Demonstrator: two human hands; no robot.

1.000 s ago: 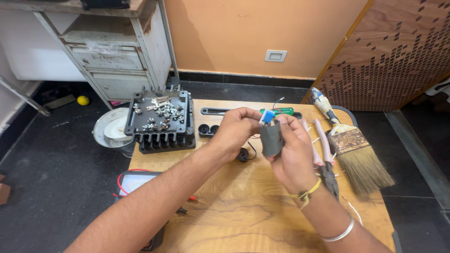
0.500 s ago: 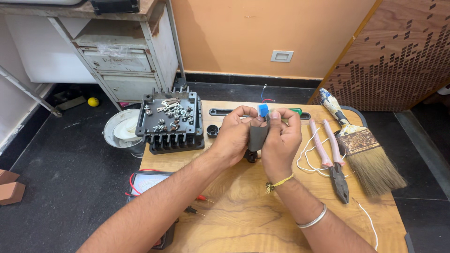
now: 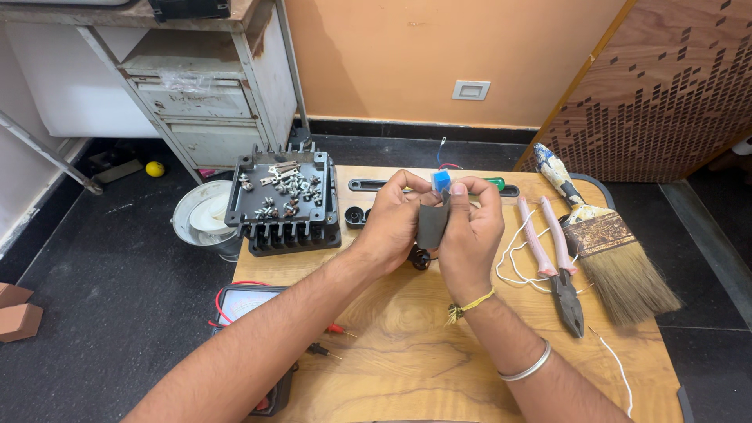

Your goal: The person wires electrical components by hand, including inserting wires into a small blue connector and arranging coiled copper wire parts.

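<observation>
My left hand (image 3: 395, 223) and right hand (image 3: 470, 235) are both closed around a dark grey part with a blue component (image 3: 433, 211), held above the wooden table (image 3: 407, 345). Beyond it, the black finned casing (image 3: 283, 205) lies open, loose screws (image 3: 291, 188) unfitted, so reassembly looks undone.

A black finned housing (image 3: 283, 205) full of loose screws sits just left of the left hand (image 3: 394, 223), with a white bowl (image 3: 202, 219) on the floor beyond it. Right of the right hand (image 3: 468, 235) lie pink-handled pliers (image 3: 554, 262), white wire (image 3: 517, 262) and a wide paintbrush (image 3: 603, 243). Below the left forearm rests a multimeter (image 3: 247, 313) with red probes. A metal cabinet (image 3: 200, 86) stands far left behind.
</observation>
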